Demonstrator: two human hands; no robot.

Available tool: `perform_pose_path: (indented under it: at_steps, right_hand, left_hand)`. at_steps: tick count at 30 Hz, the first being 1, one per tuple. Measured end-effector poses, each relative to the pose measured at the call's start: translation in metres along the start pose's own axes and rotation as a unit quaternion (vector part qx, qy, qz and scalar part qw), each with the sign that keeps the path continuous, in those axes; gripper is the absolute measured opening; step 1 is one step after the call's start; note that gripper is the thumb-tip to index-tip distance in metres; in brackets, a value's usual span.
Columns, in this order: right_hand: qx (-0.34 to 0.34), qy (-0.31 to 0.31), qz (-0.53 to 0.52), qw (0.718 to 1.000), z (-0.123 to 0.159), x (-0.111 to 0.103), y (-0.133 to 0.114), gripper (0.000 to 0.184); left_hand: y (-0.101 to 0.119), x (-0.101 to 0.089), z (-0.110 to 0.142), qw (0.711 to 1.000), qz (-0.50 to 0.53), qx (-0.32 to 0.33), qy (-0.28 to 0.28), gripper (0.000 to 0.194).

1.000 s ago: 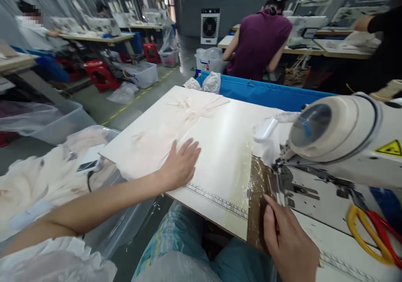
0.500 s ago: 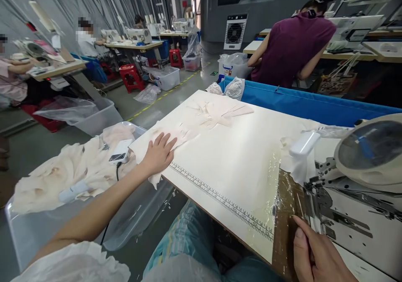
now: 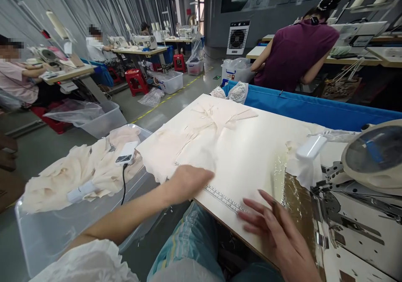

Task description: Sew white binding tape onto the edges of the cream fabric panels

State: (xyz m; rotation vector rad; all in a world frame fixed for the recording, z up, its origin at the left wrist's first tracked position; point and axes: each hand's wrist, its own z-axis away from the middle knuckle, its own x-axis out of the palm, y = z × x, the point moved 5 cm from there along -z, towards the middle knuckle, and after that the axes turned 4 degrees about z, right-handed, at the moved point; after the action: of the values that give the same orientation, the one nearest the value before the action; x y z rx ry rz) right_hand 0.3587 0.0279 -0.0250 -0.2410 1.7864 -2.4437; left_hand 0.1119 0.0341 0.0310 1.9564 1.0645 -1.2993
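Beside the bench [image 3: 266,135], on its L side, a clear bin [image 3: 22,236] holds a big heap of cream fabric [image 3: 59,164] w/ a white device [image 3: 126,153], its black cable [image 3: 123,185] & a pale-blue item [image 3: 82,191] on top. Farther back, one clear tub [image 3: 108,120] has plastic film [image 3: 78,110] spilling over its rim; another tub [image 3: 237,73], nr the person in purple [image 3: 297,53], is bag-lined, contents unclear. Blue cloth bin [image 3: 314,108] runs behind the bench — lacy cups [image 3: 238,92] at its near-L corner. Pale fabric pcs [image 3: 216,116] lie flat on the bench's far & L parts. L hand [image 3: 190,185] is over the front edge by the ruler strip [image 3: 224,198], fingers together, sheer cloth just past them — blurred, can't tell if gripped. R hand [image 3: 274,227]: fingers part-spread nr the brown tape [image 3: 298,202]; can't tell if its grip has anything thin.
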Motion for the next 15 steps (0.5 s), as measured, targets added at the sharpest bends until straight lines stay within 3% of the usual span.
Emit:
perform_pose_path:
  at_steps: [2,4,6,7,9,11,12,14,15]
  right_hand:
    - [0.035,-0.047,-0.057,0.997,-0.015,0.023,-0.008,0.065]
    - [0.045,-0.054,-0.072,0.995,-0.026,0.034,-0.012,0.06]
    - [0.033,-0.024,-0.084,0.996,-0.029,0.033,-0.015,0.053]
    - [0.027,0.001,-0.095,0.995,-0.027,0.028,-0.015,0.051]
    - [0.03,0.049,-0.121,0.991,-0.017,0.015,-0.012,0.049]
    - [0.049,0.084,-0.135,0.986,-0.003,0.001,-0.008,0.046]
    - [0.058,0.096,-0.134,0.985,0.005,-0.005,-0.005,0.045]
    - [0.068,0.114,-0.125,0.983,0.021,-0.016,0.0,0.042]
    - [0.072,0.128,-0.121,0.982,0.029,-0.021,0.004,0.042]
  left_hand:
    - [0.042,0.016,-0.011,0.994,0.033,0.077,-0.066,0.02]
    - [0.075,0.024,-0.02,0.983,0.077,0.147,-0.08,0.022]
    - [0.091,0.021,-0.027,0.96,0.141,0.235,-0.062,0.032]
    - [0.088,0.017,-0.031,0.948,0.174,0.262,-0.051,0.037]
    - [0.059,0.01,-0.051,0.943,0.22,0.245,-0.04,0.036]
    - [0.001,0.014,-0.083,0.974,0.196,0.107,-0.048,0.032]
    - [-0.034,0.02,-0.101,0.988,0.144,0.003,-0.052,0.033]
    - [-0.096,0.041,-0.13,0.98,0.041,-0.151,-0.119,0.039]
    - [-0.118,0.052,-0.143,0.974,0.028,-0.182,-0.129,0.045]
